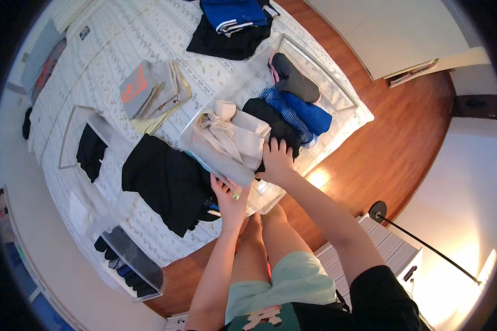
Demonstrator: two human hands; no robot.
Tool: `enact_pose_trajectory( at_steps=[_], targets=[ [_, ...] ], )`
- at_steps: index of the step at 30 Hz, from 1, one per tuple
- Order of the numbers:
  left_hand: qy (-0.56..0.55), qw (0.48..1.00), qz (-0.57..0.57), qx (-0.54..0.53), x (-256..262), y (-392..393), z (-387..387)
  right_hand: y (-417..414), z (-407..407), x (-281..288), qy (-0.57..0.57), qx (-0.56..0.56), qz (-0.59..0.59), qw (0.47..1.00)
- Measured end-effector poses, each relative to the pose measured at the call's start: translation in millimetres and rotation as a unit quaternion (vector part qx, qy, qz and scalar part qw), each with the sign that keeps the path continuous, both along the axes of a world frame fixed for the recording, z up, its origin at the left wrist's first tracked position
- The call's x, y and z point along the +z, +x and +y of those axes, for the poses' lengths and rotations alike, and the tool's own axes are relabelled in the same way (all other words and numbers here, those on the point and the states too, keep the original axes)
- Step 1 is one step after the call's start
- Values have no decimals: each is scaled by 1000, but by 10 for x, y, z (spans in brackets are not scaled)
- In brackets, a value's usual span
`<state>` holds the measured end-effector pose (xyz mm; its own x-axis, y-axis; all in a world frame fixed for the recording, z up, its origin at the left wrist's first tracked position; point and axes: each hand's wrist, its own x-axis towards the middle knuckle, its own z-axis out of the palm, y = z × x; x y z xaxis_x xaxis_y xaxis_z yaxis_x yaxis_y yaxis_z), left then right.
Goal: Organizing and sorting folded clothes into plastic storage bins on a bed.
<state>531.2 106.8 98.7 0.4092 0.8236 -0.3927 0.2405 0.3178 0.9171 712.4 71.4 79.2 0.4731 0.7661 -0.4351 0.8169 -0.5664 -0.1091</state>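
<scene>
Before me on the bed lies a clear plastic box (269,197) with rolled clothes inside. My right hand (278,163) is spread over the near end of a black rolled garment (273,120), fingers on the cloth. At the box's near left corner, my left hand (230,200) touches the wall beside a grey roll (236,161); its fingertips are partly hidden. Cream folded cloth (240,136) lies between the grey and black rolls. Farther right sit a striped blue roll (290,113), a plain blue roll (308,111) and a dark grey roll with pink trim (294,76).
Black garments (165,178) lie left of the box. Folded grey shirts (149,91) and blue and black clothes (236,20) are farther off. Another clear box (72,128) holds black cloth; a bin of dark rolls (126,273) stands at the bed's edge. White drawers (385,236) stand right.
</scene>
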Motion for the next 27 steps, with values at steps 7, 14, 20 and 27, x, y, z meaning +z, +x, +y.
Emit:
enact_pose_trajectory(
  at_steps=[7, 14, 20, 27],
  targets=[
    [-38, 997, 41, -59, -180, -120, 106, 1001, 56, -499, 97, -90, 144, 981],
    [-50, 998, 27, -18, -302, -111, 85, 1586, -63, -425, 76, -211, 429, 875],
    [-3, 999, -2, 39, -442, -31, 1, 1946, -70, -371, 8, -165, 473, 865],
    [224, 931, 238, 162, -4, 307, -493, 2176, -67, -238, -42, -211, 580, 785]
  ],
)
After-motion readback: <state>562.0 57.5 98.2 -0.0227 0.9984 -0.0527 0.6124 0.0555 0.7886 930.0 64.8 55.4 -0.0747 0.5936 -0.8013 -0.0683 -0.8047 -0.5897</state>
